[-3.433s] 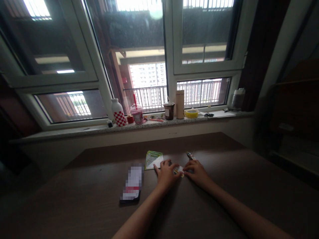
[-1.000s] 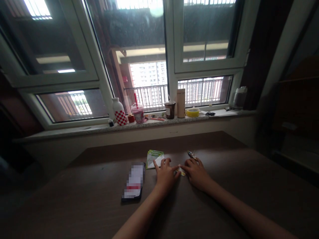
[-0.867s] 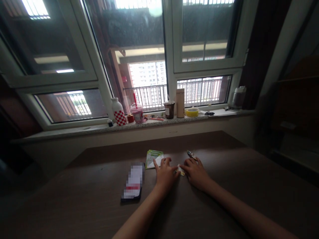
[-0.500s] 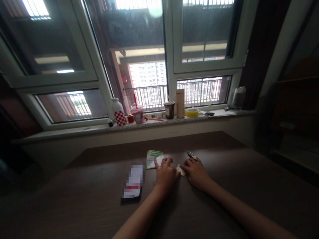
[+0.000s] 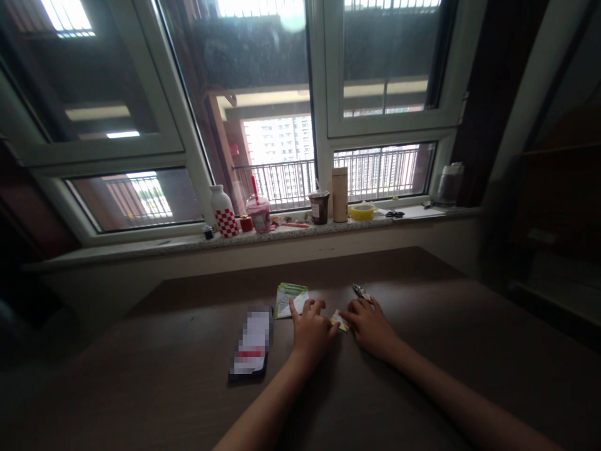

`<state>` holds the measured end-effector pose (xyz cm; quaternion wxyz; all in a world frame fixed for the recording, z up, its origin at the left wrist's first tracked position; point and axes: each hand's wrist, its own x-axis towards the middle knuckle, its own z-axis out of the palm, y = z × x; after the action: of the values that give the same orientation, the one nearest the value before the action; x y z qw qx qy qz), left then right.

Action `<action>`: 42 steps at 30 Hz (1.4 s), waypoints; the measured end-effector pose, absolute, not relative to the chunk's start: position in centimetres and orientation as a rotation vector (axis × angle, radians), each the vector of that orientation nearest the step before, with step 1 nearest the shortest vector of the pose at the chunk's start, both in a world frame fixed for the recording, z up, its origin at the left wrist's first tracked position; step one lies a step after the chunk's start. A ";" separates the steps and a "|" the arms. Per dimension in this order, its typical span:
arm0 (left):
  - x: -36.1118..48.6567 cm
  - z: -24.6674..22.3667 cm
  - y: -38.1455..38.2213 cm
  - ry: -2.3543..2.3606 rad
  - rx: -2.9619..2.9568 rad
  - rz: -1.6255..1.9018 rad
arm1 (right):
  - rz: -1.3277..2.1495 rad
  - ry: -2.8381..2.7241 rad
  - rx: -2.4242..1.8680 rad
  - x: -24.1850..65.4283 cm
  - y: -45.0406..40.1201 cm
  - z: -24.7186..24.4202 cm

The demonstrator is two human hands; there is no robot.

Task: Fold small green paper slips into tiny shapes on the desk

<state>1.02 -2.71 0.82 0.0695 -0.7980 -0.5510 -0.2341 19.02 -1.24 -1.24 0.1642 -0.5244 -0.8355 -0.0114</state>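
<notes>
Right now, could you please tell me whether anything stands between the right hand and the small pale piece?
Nothing visible: the right hand is at one side of the small pale piece, the left hand opposite.

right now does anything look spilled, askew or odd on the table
No spill shows. The phone left of the left hand looks odd: its screen is a blocky mosaic, hiding its content. The small pale piece between that hand and the right hand is too small to check for damage.
</notes>
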 end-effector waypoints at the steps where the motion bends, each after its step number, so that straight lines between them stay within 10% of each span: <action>1: 1.0 0.8 -2.7 -1.665 -2.398 -0.712 | -0.031 -2.375 -1.494 19.0 -1.2 -1.3; 42: 1.4 -0.7 -1.1 -1.716 -2.384 -0.605 | 0.052 -2.332 -1.555 18.7 -0.8 -1.1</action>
<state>1.44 -1.14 -0.72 0.0712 -0.7929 -0.5707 -0.2012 18.74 -0.84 -1.12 0.1685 -0.5468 -0.8199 0.0184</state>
